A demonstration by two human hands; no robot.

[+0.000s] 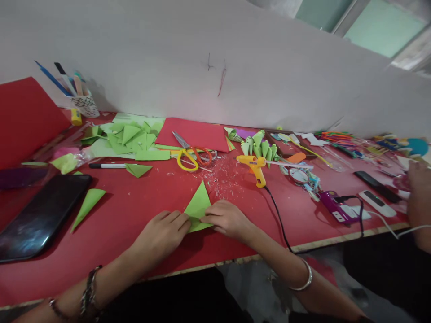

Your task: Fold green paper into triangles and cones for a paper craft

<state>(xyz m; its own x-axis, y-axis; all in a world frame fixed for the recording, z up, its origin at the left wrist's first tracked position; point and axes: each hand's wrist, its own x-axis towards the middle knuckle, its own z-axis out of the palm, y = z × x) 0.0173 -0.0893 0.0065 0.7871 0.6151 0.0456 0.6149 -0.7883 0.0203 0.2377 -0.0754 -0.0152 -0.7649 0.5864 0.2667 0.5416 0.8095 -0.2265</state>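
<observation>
- Green paper triangle [198, 202]: between both hands' fingers, its tip pointing away from them.
- Left hand [168, 229]: fingers closed on its left corner.
- Right hand [230, 220]: fingers gripping its right edge.
- Scissors [189, 148]: beyond the fingertips.
- Glue gun [256, 169]: beyond the right fingers, rightward.
- Green cone [88, 204]: left of the left fingers.

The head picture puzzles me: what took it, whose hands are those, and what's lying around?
There's no machine here. A person wears a camera on their head, looking forward and down at their own bare hands. The left hand and right hand hold a folded piece of green paper, its point facing away. Beyond it on the red table lie scissors, a yellow glue gun and a pile of green paper pieces. At the right edge is another person's hand.
</observation>
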